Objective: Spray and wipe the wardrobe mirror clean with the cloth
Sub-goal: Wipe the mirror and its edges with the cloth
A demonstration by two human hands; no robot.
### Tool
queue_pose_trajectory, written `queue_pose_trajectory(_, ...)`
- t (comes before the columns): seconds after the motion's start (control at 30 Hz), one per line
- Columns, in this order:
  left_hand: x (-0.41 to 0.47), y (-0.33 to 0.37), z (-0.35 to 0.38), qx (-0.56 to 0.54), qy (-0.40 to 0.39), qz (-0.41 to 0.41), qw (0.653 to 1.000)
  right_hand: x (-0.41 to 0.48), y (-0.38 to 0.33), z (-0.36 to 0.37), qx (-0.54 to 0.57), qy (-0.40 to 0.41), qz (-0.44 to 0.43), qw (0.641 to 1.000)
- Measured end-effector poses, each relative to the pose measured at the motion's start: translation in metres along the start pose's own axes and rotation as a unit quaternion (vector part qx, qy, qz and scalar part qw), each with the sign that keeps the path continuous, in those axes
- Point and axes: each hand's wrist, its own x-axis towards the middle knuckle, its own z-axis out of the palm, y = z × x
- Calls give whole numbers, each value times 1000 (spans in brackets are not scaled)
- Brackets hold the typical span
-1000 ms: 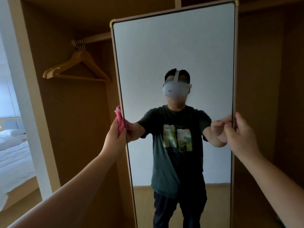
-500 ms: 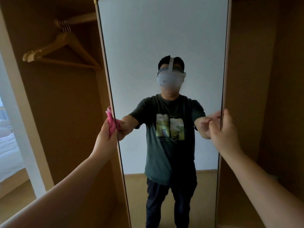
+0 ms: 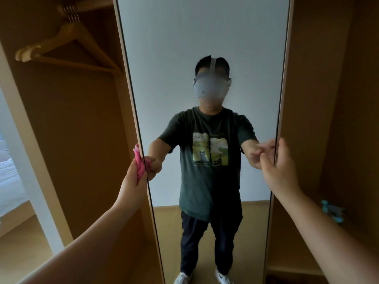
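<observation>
Step in hand, as judged: steadying or positioning the mirror (image 3: 205, 48); no wiping is under way and no spray shows on the glass.

Left hand (image 3: 133, 181): closed around the pink cloth (image 3: 139, 162), bunched at the mirror's left edge, which runs just past its fingers.
Right hand (image 3: 281, 169): fingers loose and spread, holding nothing, at the mirror's right edge; contact unclear.

Next move calls for a sprayer. A teal object (image 3: 333, 211) sits low, right of the right forearm; too blurred to identify.

Counts: mirror 1; cloth 1; hands 2; teal object 1; wooden hangers (image 3: 67, 44) above the left hand, several stacked, number unclear.
</observation>
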Motion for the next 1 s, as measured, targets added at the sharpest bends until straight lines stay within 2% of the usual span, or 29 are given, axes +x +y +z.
queue_pose_trajectory(0.67, -35, -33, 17, -18, -30, -57, 998, -34, 18, 2, 6, -11, -2, 1000)
queue_pose_trajectory(1.0, -49, -45, 22, -5, -37, -75, 996, -48, 32, 3, -5, -50, 32, 998)
